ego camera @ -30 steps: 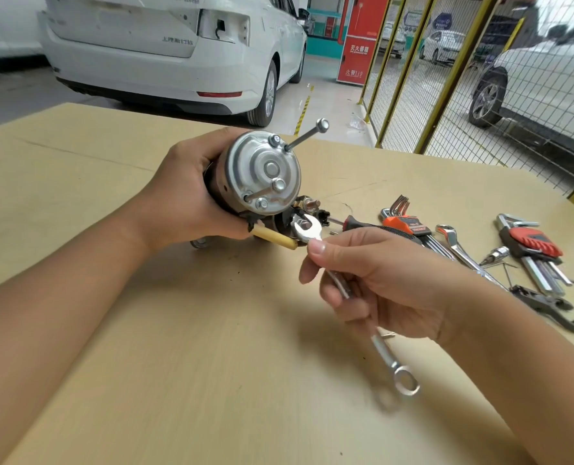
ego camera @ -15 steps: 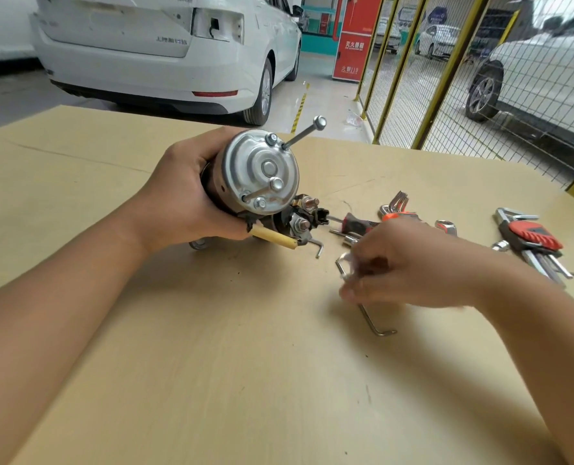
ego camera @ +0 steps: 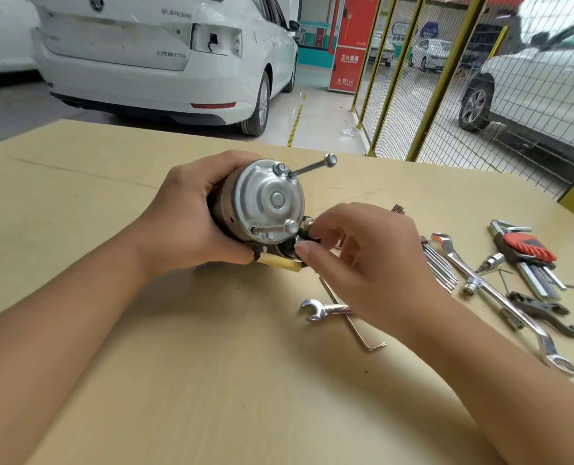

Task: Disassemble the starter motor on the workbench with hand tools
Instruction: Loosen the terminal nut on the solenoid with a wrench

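My left hand [ego camera: 184,216] grips the starter motor [ego camera: 265,203] by its body, silver end cap facing me. One long through bolt [ego camera: 312,167] sticks far out of the cap at the top; a second bolt [ego camera: 278,227] stands out a little at the bottom. My right hand [ego camera: 362,256] reaches the solenoid terminal under the cap, thumb and fingertips pinched on a small nut [ego camera: 301,245] there. A yellow sleeved lead [ego camera: 278,262] juts out below. The small combination wrench [ego camera: 322,310] lies on the workbench [ego camera: 178,380] under my right wrist.
A bent hex key [ego camera: 356,325] lies across the wrench. To the right are a long wrench [ego camera: 500,297], a red hex key set [ego camera: 527,253], pliers [ego camera: 540,308] and other tools. Beyond the bench stand a white car [ego camera: 164,58] and a yellow mesh fence [ego camera: 429,78].
My right hand put the small wrench down on the bench, then came back to the terminal and now pinches the nut with bare fingers. My left hand kept hold of the motor.
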